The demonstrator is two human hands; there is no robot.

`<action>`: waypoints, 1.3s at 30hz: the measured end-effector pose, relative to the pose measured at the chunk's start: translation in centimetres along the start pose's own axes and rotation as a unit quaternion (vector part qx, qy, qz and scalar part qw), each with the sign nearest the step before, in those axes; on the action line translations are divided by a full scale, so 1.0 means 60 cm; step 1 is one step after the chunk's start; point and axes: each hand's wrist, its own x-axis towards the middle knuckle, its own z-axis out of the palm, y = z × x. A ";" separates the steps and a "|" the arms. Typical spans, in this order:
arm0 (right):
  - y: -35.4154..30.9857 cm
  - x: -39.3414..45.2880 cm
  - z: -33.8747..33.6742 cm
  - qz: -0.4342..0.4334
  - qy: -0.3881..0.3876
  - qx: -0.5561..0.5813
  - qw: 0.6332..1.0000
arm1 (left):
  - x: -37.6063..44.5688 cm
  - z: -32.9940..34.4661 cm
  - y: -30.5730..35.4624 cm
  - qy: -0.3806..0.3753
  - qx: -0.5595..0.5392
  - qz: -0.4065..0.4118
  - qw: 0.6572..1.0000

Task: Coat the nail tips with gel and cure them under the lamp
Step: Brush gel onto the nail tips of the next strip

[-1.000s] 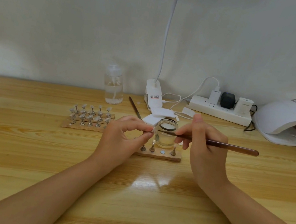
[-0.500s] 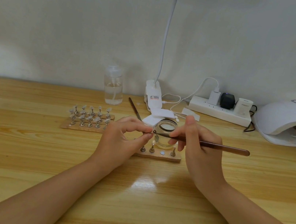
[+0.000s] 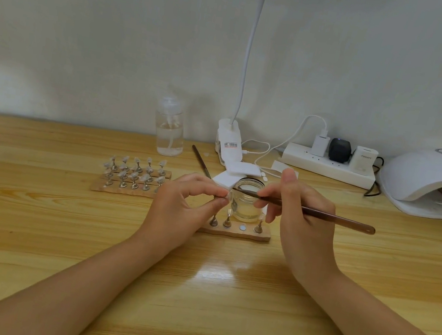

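Nail tip (image 3: 227,196) pinched between left hand (image 3: 183,210) thumb and forefinger, held just above the near wooden stand (image 3: 236,231), beside the glass gel jar (image 3: 248,200). Right hand (image 3: 302,222) grips the brush (image 3: 305,210) pencil-style; bristle end now at the tip, over the jar's near rim. Vs 1 s ago: brush slid left, the hand with it, closing onto the tip, so coating of this tip is likely underway. Stand shows 3 pegs plus 1 bare magnet spot. Uncoated batch on the far stand (image 3: 132,180) to the left. Curing lamp (image 3: 424,180) far right, a rack visible inside.
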 end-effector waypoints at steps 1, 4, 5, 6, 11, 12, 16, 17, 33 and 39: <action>0.000 -0.001 0.000 0.003 -0.001 -0.002 1.000 | 0.000 0.000 0.000 0.000 0.000 0.001 1.000; 0.000 -0.001 0.001 0.004 -0.006 -0.007 1.000 | 0.000 0.000 0.000 0.001 -0.001 0.000 1.000; -0.001 -0.002 0.001 0.004 -0.008 -0.007 1.000 | 0.000 0.000 0.000 0.002 0.000 0.000 1.000; -0.001 -0.002 0.002 0.005 -0.009 -0.006 1.000 | 0.000 -0.001 0.000 0.002 0.001 -0.001 1.000; -0.003 -0.003 0.001 0.012 -0.010 -0.007 1.000 | 0.000 -0.003 0.001 -0.004 0.003 -0.001 1.000; -0.003 -0.003 0.002 0.011 -0.011 -0.009 1.000 | 0.000 -0.003 0.001 -0.003 0.006 0.001 1.000; -0.003 -0.001 0.000 0.006 0.001 0.003 1.000 | 0.000 -0.001 0.001 0.000 0.002 -0.004 1.000; -0.002 -0.001 -0.001 0.001 0.007 0.004 1.000 | 0.000 -0.001 0.000 0.001 -0.001 -0.005 1.000; 0.000 -0.001 0.001 -0.002 -0.009 -0.023 1.000 | 0.000 -0.002 0.001 -0.004 0.002 -0.005 1.000; 0.001 0.000 0.000 0.007 0.004 -0.011 1.000 | 0.000 -0.003 0.002 -0.006 0.007 -0.001 1.000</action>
